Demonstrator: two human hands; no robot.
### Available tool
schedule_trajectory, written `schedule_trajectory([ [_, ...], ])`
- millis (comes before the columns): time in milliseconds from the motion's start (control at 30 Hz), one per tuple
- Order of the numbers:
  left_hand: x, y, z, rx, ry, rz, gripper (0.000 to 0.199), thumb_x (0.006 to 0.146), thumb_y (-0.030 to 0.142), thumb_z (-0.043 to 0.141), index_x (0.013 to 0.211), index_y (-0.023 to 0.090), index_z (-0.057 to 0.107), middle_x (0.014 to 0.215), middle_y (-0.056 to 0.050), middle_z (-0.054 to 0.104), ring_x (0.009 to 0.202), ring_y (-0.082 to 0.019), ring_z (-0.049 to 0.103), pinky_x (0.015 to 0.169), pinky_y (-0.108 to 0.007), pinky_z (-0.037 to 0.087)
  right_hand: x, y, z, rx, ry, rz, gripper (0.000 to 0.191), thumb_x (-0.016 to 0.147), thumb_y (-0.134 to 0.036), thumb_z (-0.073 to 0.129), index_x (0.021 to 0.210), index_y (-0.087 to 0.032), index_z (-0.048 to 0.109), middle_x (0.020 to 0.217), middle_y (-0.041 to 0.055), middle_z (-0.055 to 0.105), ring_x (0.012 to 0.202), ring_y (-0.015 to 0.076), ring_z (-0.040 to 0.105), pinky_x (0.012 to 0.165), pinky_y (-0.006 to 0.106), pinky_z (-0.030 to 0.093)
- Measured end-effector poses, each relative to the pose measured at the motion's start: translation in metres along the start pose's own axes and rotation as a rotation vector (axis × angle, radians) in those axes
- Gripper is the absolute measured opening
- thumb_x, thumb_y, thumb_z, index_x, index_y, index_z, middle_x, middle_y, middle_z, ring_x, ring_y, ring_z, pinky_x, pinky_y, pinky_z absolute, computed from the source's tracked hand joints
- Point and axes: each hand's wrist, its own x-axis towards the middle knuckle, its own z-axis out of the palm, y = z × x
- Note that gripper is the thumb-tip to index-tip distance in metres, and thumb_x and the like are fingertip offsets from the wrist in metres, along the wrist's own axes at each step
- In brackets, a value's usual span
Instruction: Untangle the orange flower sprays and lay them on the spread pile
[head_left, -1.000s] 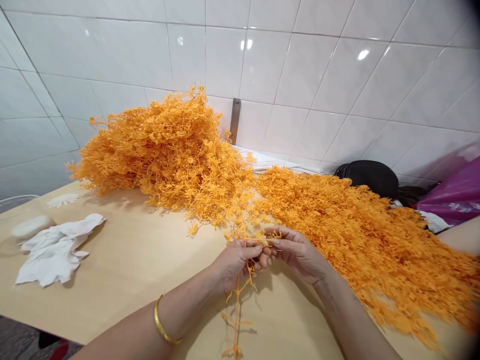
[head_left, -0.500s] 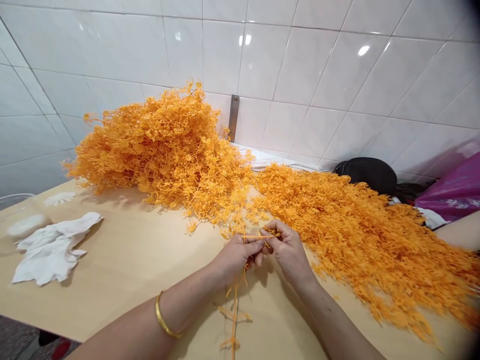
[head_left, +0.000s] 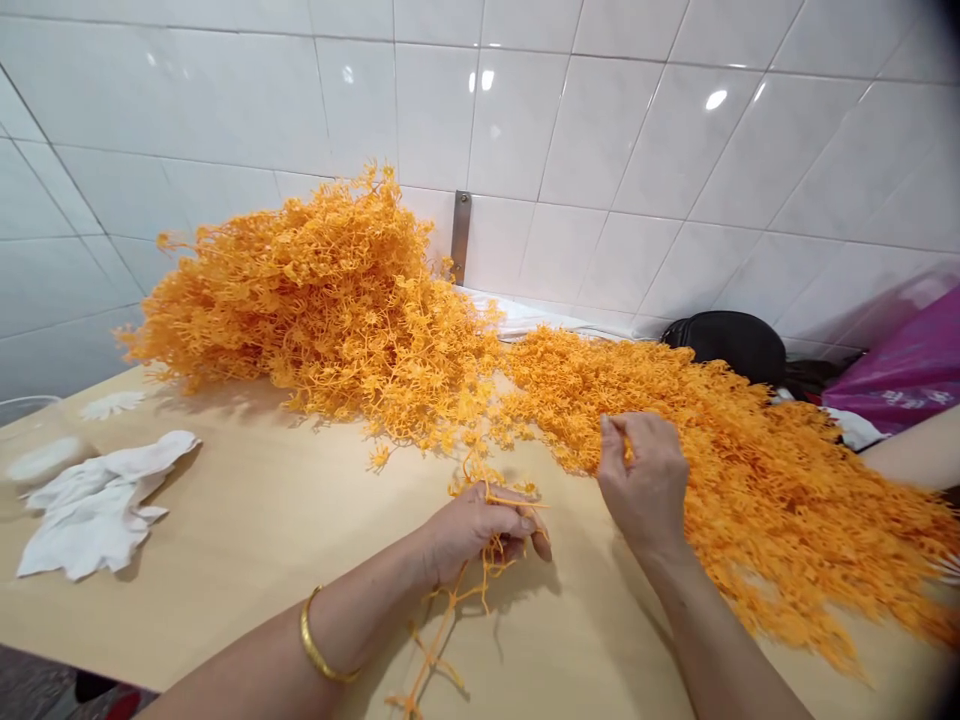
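Observation:
My left hand (head_left: 487, 530) is closed around an orange plastic stem (head_left: 442, 625) of artificial foliage, its bare end poking out past the thumb. The stem's thin branches hang below the hand toward me and also show above it. To the right, my right hand (head_left: 645, 480) is raised over the edge of the flatter orange heap (head_left: 720, 440), thumb and fingers pinched together. Whatever sits in that pinch, if anything, is hidden. A taller orange pile (head_left: 322, 290) rises behind and to the left of my left hand.
On the pale table (head_left: 255, 540) at left lie a crumpled white cloth (head_left: 105, 505) and a round white item (head_left: 49, 460). A black case (head_left: 727, 345) and a purple bag (head_left: 900, 360) stand at the right rear. Another person's arm (head_left: 915, 450) reaches in at right. White tiles (head_left: 517, 120) form the wall behind.
My right hand has left the stem and moved up and right, over the heap. My left hand keeps its hold, slightly lower, and the hanging stem has swung left.

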Motion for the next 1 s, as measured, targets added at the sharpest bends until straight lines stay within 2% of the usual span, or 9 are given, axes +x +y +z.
schedule_trajectory([
  [67, -0.001, 0.001, 0.001, 0.005, -0.046, 0.0, 0.018, 0.058, 0.016, 0.049, 0.062, 0.01, 0.066, 0.058, -0.006, 0.06, 0.046, -0.008, 0.038, 0.043, -0.022, 0.023, -0.006, -0.011, 0.003, 0.208, -0.25, 0.02, 0.02, 0.081, -0.026, 0.04, 0.068, -0.018, 0.052, 0.068, 0.0035, 0.051, 0.066, 0.0161, 0.047, 0.062, 0.029, 0.037],
  [167, -0.002, 0.002, 0.001, 0.006, -0.076, 0.03, 0.02, 0.057, 0.015, 0.047, 0.061, 0.011, 0.066, 0.054, -0.005, 0.058, 0.046, -0.009, 0.038, 0.044, -0.022, 0.024, -0.018, -0.02, 0.01, 0.434, -0.649, 0.027, 0.013, 0.078, -0.028, 0.047, 0.08, -0.02, 0.057, 0.078, 0.0035, 0.055, 0.069, 0.0155, 0.05, 0.061, 0.027, 0.038],
  [300, -0.002, 0.001, -0.001, -0.004, -0.099, 0.002, 0.017, 0.058, 0.016, 0.048, 0.06, 0.012, 0.065, 0.051, -0.003, 0.058, 0.043, -0.008, 0.038, 0.043, -0.022, 0.025, -0.028, -0.024, 0.015, 0.469, -0.794, -0.083, 0.005, 0.071, -0.02, 0.051, 0.067, -0.02, 0.055, 0.077, 0.0023, 0.053, 0.072, 0.016, 0.049, 0.061, 0.027, 0.037],
  [400, -0.003, -0.002, -0.004, -0.019, -0.135, -0.053, 0.013, 0.059, 0.025, 0.056, 0.057, 0.013, 0.06, 0.05, -0.002, 0.056, 0.037, -0.006, 0.036, 0.039, -0.022, 0.02, -0.025, -0.024, 0.015, 0.372, -0.699, -0.032, 0.014, 0.074, -0.014, 0.042, 0.061, -0.019, 0.046, 0.065, -0.0003, 0.049, 0.061, 0.013, 0.045, 0.055, 0.025, 0.033],
  [467, -0.002, -0.004, -0.006, 0.003, -0.156, -0.083, 0.026, 0.058, 0.038, 0.061, 0.057, 0.012, 0.059, 0.047, -0.002, 0.054, 0.034, -0.005, 0.035, 0.037, -0.021, 0.019, -0.02, -0.022, 0.013, 0.317, -0.551, 0.064, 0.014, 0.076, -0.015, 0.039, 0.063, -0.02, 0.042, 0.058, -0.0024, 0.046, 0.053, 0.0118, 0.043, 0.051, 0.024, 0.031],
  [633, 0.002, -0.005, -0.003, -0.008, -0.005, -0.113, 0.058, 0.063, 0.067, 0.04, 0.053, 0.012, 0.053, 0.041, -0.001, 0.047, 0.033, -0.006, 0.037, 0.034, -0.019, 0.014, -0.009, -0.013, 0.005, 0.291, -0.225, 0.21, 0.009, 0.077, -0.022, 0.042, 0.069, -0.02, 0.043, 0.056, -0.0034, 0.048, 0.05, 0.0109, 0.043, 0.049, 0.023, 0.031],
  [800, 0.006, -0.005, -0.003, -0.076, 0.098, -0.123, 0.035, 0.063, 0.047, 0.059, 0.071, 0.012, 0.058, 0.041, 0.003, 0.046, 0.031, -0.003, 0.03, 0.034, -0.018, 0.009, -0.005, -0.006, 0.0, 0.311, -0.057, 0.277, 0.008, 0.075, -0.026, 0.047, 0.072, -0.019, 0.048, 0.063, -0.0013, 0.051, 0.052, 0.0112, 0.045, 0.05, 0.023, 0.034],
  [900, 0.009, -0.008, -0.006, -0.234, 0.096, -0.078, 0.02, 0.058, 0.024, 0.065, 0.072, 0.012, 0.058, 0.049, 0.001, 0.052, 0.036, -0.003, 0.038, 0.038, -0.016, 0.024, -0.003, -0.001, 0.0, 0.351, 0.007, 0.329, 0.01, 0.075, -0.029, 0.048, 0.073, -0.019, 0.049, 0.065, -0.0007, 0.05, 0.054, 0.0118, 0.046, 0.051, 0.023, 0.035],
  [1000, 0.01, -0.008, -0.009, -0.347, 0.127, -0.026, 0.025, 0.055, 0.009, 0.06, 0.079, 0.012, 0.058, 0.062, -0.003, 0.059, 0.051, -0.007, 0.051, 0.052, -0.019, 0.037, -0.002, 0.0, 0.001, 0.395, -0.002, 0.333, 0.011, 0.075, -0.03, 0.048, 0.073, -0.019, 0.048, 0.065, -0.001, 0.049, 0.055, 0.0123, 0.047, 0.052, 0.024, 0.035],
])
